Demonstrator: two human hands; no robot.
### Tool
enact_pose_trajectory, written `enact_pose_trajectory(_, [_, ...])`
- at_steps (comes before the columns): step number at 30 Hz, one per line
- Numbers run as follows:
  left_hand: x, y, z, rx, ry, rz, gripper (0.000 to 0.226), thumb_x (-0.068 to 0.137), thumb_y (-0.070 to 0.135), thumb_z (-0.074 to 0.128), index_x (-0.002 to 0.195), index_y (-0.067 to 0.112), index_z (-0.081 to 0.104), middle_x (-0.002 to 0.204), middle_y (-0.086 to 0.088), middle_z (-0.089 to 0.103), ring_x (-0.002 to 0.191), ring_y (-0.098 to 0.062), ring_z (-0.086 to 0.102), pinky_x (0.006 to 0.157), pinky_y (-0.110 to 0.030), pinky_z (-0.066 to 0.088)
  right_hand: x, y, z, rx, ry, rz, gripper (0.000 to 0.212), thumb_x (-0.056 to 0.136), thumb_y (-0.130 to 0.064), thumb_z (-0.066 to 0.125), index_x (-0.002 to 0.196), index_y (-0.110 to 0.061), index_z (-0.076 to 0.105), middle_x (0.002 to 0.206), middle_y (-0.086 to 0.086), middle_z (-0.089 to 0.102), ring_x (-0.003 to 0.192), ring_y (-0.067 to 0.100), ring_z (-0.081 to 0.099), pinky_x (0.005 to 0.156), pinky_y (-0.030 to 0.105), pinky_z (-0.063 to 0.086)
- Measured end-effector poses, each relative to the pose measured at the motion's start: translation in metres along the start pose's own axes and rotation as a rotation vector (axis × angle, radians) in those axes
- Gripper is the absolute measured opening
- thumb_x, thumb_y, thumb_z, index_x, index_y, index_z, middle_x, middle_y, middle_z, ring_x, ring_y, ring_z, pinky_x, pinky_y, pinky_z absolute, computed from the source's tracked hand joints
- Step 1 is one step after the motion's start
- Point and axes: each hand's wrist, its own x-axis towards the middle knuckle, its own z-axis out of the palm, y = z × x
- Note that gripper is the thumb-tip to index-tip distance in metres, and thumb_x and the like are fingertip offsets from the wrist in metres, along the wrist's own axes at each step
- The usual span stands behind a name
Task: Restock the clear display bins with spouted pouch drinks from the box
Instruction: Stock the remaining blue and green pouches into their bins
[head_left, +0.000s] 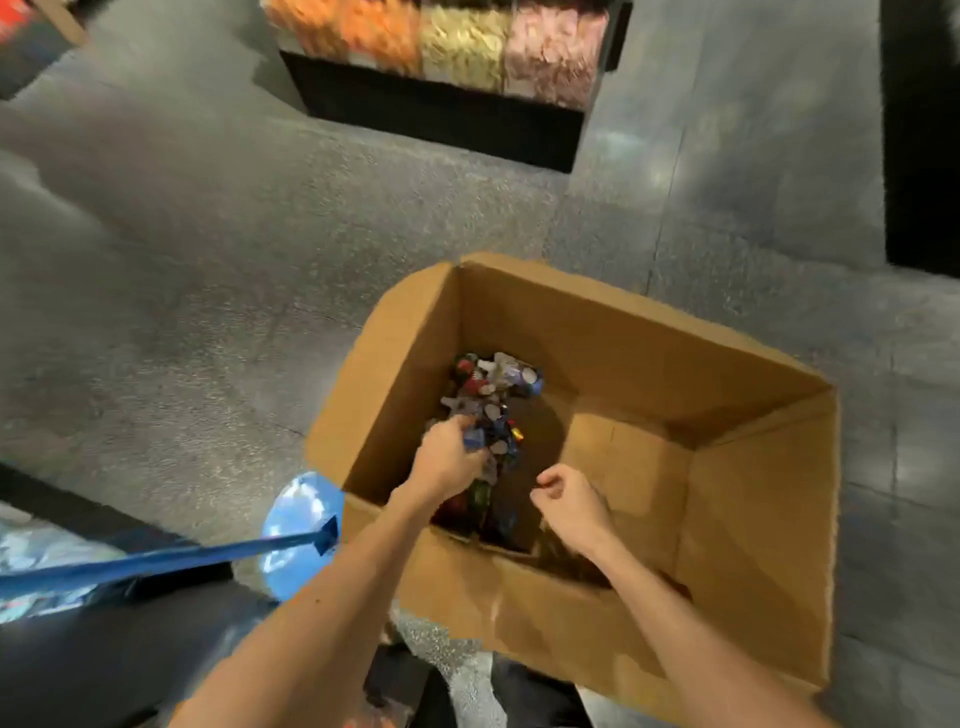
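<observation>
At the left edge of the floor (208, 260) I see a blue bar (156, 558) crossing a dark low shelf. A blurred blue rounded thing (298, 525) sits just beside the box's near-left corner; I cannot tell what either is. The cardboard box (753, 519) stands open on the floor, I judge so both hands can reach down inside. The spouted pouches (493, 395) lie heaped along its left wall, and the right half of its bottom is bare. The left hand (449, 460) curls its fingers into the heap and grips at least one pouch, which I read as the pick-up step. The right hand (571, 501) hangs over the box's middle, its fingers loosely curled with nothing visible in them, probably ready to take more. The floor is grey, speckled and glossy. The clear display bins (462, 41) stand well apart beyond the box, holding orange, yellow and pink stock.
</observation>
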Motion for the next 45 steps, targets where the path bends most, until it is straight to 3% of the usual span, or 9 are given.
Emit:
enact_pose_trajectory(8, [0.112,-0.061,0.061,0.276,-0.594,-0.349,0.067,0.097,0.04,0.061,0.15,0.009,0.035,0.134,-0.016,0.054,0.102,-0.026,0.058,0.086,-0.031,0.044,0.128,0.036,0.058,0.028,-0.287,0.278,0.084,0.083,-0.028,0.079,0.15,-0.016,0.031,0.152,0.009,0.04,0.135,0.028,0.044,0.105,0.038,0.042])
enact_pose_trajectory(10, [0.126,-0.069,0.071,0.457,-0.493,-0.195,0.102,0.084,0.045,0.074,0.158,0.013,0.012,0.158,-0.017,0.025,0.143,-0.037,0.029,0.112,-0.043,0.03,0.141,0.043,0.081,-0.104,-0.431,0.315,0.095,0.083,-0.033,0.077,0.156,-0.015,0.019,0.161,0.008,0.026,0.146,0.029,0.028,0.116,0.046,0.031])
enact_pose_trajectory(14, [0.138,-0.087,0.085,0.629,-0.407,-0.029,0.13,0.065,0.061,0.083,0.157,0.022,-0.001,0.16,-0.015,0.01,0.146,-0.038,0.014,0.115,-0.054,0.027,0.147,0.049,0.125,-0.241,-0.551,0.313,0.061,0.095,-0.029,0.058,0.146,-0.001,0.038,0.157,0.018,0.031,0.144,0.036,0.029,0.117,0.051,0.029])
enact_pose_trajectory(19, [0.154,-0.086,0.089,0.701,-0.39,0.0,0.126,0.061,0.063,0.084,0.154,0.022,0.01,0.154,-0.014,0.015,0.141,-0.036,0.02,0.11,-0.051,0.03,0.163,0.046,0.144,-0.205,-0.504,0.305,0.122,0.064,-0.076,0.073,0.157,-0.036,0.006,0.165,0.005,0.013,0.149,0.039,0.016,0.117,0.061,0.021])
enact_pose_trajectory(25, [0.163,-0.092,0.084,0.521,-0.348,0.014,0.103,0.067,0.051,0.086,0.147,0.019,0.03,0.151,-0.019,0.021,0.135,-0.037,0.027,0.107,-0.048,0.035,0.164,0.039,0.117,-0.184,-0.63,0.366,0.056,0.102,-0.015,0.05,0.152,-0.008,0.027,0.15,0.009,0.036,0.14,0.032,0.036,0.114,0.034,0.033])
enact_pose_trajectory(28, [0.164,-0.098,0.082,0.47,-0.296,0.013,0.096,0.074,0.046,0.083,0.147,0.014,0.031,0.15,-0.022,0.03,0.131,-0.037,0.035,0.105,-0.046,0.038,0.167,0.049,0.111,-0.179,-0.615,0.389,0.007,0.097,0.0,0.046,0.096,-0.005,0.05,0.102,0.007,0.047,0.091,0.024,0.053,0.083,0.03,0.045])
enact_pose_trajectory(35, [0.161,-0.078,0.096,0.409,-0.307,-0.2,0.122,0.067,0.041,0.09,0.154,0.01,0.01,0.151,-0.024,0.028,0.136,-0.039,0.037,0.105,-0.05,0.042,0.16,0.085,0.055,0.059,-0.516,0.441,0.079,0.081,-0.033,0.076,0.146,-0.011,0.038,0.139,0.007,0.05,0.119,0.021,0.054,0.091,0.032,0.047])
enact_pose_trajectory(40, [0.155,-0.078,0.111,0.372,-0.207,-0.327,0.119,0.06,0.041,0.093,0.15,0.009,0.022,0.148,-0.018,0.033,0.133,-0.035,0.041,0.1,-0.047,0.046,0.158,0.133,0.011,0.319,-0.349,0.577,0.042,0.082,-0.032,0.079,0.117,-0.014,0.064,0.093,-0.001,0.073,0.067,0.007,0.066,0.048,0.016,0.042])
enact_pose_trajectory(45, [0.155,-0.088,0.113,0.341,-0.253,-0.477,0.132,0.061,0.055,0.089,0.156,0.007,0.011,0.157,-0.019,0.022,0.143,-0.037,0.028,0.113,-0.048,0.035,0.153,0.146,-0.008,0.506,-0.29,0.652,0.044,0.081,-0.033,0.08,0.118,-0.017,0.06,0.099,0.003,0.077,0.09,0.016,0.073,0.074,0.031,0.056])
